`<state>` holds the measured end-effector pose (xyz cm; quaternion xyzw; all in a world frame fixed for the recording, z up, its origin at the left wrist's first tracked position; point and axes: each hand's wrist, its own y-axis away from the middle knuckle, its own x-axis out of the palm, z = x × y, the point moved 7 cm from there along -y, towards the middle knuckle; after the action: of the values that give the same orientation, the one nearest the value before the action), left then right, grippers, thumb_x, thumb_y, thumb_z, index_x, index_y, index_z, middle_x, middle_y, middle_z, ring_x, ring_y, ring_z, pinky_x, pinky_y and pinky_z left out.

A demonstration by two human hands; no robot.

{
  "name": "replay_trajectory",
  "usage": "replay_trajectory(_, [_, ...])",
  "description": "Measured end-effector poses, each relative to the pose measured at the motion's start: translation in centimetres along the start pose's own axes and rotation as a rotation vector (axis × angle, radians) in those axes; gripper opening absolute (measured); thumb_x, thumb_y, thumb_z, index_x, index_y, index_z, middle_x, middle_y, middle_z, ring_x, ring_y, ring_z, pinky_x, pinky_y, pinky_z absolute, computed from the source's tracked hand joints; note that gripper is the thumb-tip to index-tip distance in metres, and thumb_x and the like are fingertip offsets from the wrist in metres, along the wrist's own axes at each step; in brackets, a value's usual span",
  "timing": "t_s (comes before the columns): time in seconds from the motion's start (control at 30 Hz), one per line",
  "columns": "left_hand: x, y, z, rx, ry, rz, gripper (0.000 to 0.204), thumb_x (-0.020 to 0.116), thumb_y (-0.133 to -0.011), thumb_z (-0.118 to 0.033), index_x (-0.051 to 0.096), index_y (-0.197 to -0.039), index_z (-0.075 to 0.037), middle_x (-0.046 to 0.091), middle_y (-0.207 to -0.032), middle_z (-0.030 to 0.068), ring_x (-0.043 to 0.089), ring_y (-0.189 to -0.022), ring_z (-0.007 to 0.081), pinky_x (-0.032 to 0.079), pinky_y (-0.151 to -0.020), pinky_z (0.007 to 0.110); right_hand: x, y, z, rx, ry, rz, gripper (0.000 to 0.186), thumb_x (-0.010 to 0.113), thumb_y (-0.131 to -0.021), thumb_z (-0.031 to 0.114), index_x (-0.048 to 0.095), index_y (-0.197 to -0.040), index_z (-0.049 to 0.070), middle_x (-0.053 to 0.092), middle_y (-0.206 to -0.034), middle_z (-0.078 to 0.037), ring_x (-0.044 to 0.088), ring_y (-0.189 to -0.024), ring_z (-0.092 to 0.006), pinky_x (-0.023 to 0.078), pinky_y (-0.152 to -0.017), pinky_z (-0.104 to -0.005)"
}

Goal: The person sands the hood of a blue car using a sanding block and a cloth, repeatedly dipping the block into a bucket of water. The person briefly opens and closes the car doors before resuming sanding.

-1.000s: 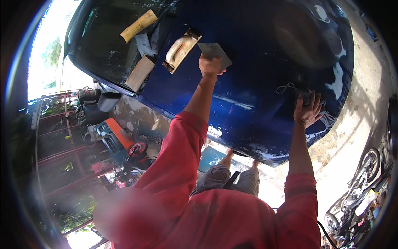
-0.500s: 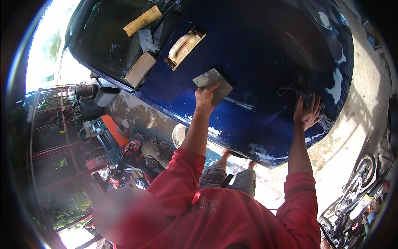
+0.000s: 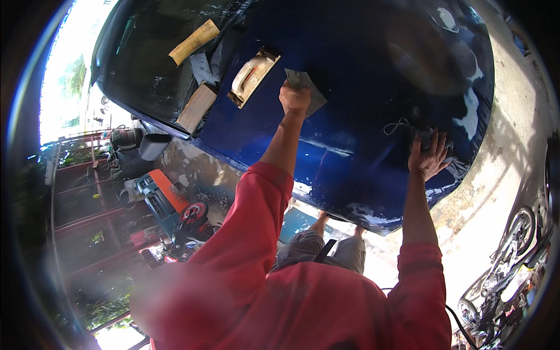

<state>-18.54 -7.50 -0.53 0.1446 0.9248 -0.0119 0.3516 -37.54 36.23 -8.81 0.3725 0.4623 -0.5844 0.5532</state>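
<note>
My left hand [image 3: 295, 99] is closed on a thin, stiff-looking grey square sheet [image 3: 315, 100], held by one edge over the dark blue car hood [image 3: 350, 87]. Whether the sheet touches the paint I cannot tell. My right hand [image 3: 427, 157] lies flat with fingers spread near the hood's right front corner. Something dark, perhaps a cloth, shows beside its fingertips, with a thin looped cord [image 3: 398, 125] to their left. Just left of the sheet, a hand sander [image 3: 253, 76] with a pale handle rests on the hood.
A wooden block [image 3: 197, 107], a grey folded piece [image 3: 202, 69] and a yellowish strip [image 3: 194, 42] lie by the windshield. Pale bare patches [image 3: 468, 116] mark the car's front. Bicycles [image 3: 513, 245] stand at the right, an orange-and-grey box [image 3: 160, 195] on the left.
My left hand has moved farther up the hood, with the grey sheet turned in its grip. The right hand stays in nearly the same place.
</note>
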Motion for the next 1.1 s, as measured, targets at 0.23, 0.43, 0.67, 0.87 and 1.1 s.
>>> replay_trajectory(0.23, [3.0,-0.5,0.7,-0.064,0.336,0.038,0.046,0.079,-0.073,-0.007,0.076,-0.118,-0.004,0.080,-0.109,0.0172,0.078,-0.106,0.0353,0.060,-0.095,0.043,-0.3,-0.5,0.0,0.006,0.016,-0.007,0.078,0.053,-0.094,0.077,0.047,-0.162,0.040,0.035,-0.175,0.004,0.037,-0.157,-0.0375,0.014,-0.129,-0.0678])
replay_trajectory(0.43, [2.6,-0.1,-1.4,-0.008,0.222,0.031,0.039,0.078,-0.075,-0.008,0.076,-0.114,-0.003,0.080,-0.106,0.0195,0.077,-0.103,0.0391,0.060,-0.093,0.044,-0.4,-0.5,0.2,0.030,-0.005,-0.001,0.077,0.053,-0.094,0.078,0.048,-0.161,0.040,0.036,-0.174,0.006,0.038,-0.156,-0.0377,0.014,-0.129,-0.0681])
replay_trajectory(0.67, [4.3,-1.0,-3.6,0.164,0.085,0.013,0.034,0.076,-0.078,-0.010,0.073,-0.111,-0.002,0.078,-0.107,0.0236,0.074,-0.106,0.0447,0.059,-0.096,0.046,0.0,-0.5,0.0,0.001,-0.015,-0.032,0.076,0.055,-0.094,0.076,0.048,-0.161,0.041,0.036,-0.174,0.006,0.039,-0.156,-0.0389,0.015,-0.128,-0.0685])
replay_trajectory(0.87, [3.0,-1.2,-3.7,0.077,0.208,0.139,0.037,0.080,-0.077,-0.010,0.074,-0.113,-0.003,0.079,-0.107,0.0208,0.076,-0.105,0.0400,0.059,-0.094,0.043,0.2,-0.6,-0.2,0.011,-0.028,-0.026,0.077,0.056,-0.093,0.076,0.048,-0.161,0.041,0.035,-0.174,0.006,0.040,-0.155,-0.0395,0.015,-0.128,-0.0691])
replay_trajectory(1.1, [2.1,-4.0,-0.4,0.119,0.028,0.107,0.039,0.080,-0.076,-0.011,0.074,-0.113,-0.004,0.079,-0.107,0.0202,0.076,-0.106,0.0398,0.059,-0.093,0.044,-0.1,-0.3,-0.1,-0.009,-0.032,-0.065,0.075,0.056,-0.094,0.074,0.049,-0.160,0.040,0.037,-0.173,0.005,0.042,-0.154,-0.0385,0.015,-0.127,-0.0703])
